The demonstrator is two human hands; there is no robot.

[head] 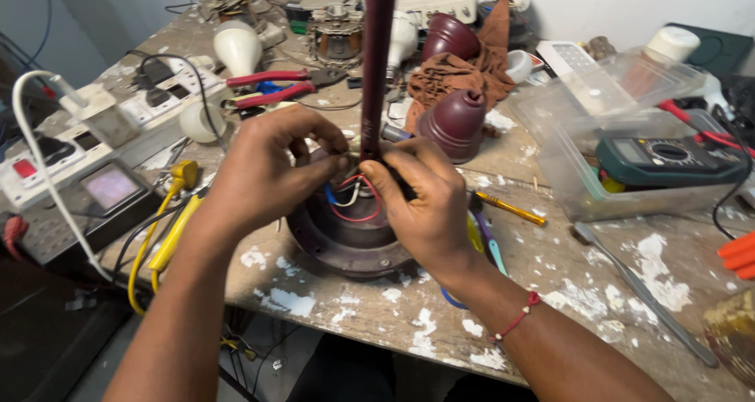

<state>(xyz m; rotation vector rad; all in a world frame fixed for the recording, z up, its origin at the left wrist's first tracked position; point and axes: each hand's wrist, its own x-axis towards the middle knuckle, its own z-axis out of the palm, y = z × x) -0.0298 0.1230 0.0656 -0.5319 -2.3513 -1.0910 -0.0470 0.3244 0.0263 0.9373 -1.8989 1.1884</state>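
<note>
1. My left hand [263, 166] and right hand [421, 201] sit close together over the maroon fan motor housing [346, 241], near the workbench's [550, 276] front edge.
2. Fingertips of both pinch the red, blue and white wires [354, 197] at the downrod's [377, 56] base; the exact grip is hidden by knuckles.
3. The downrod is cut off at top.
4. The multimeter [668, 158] lies in a clear plastic box [574, 134] toward the right edge.
</note>
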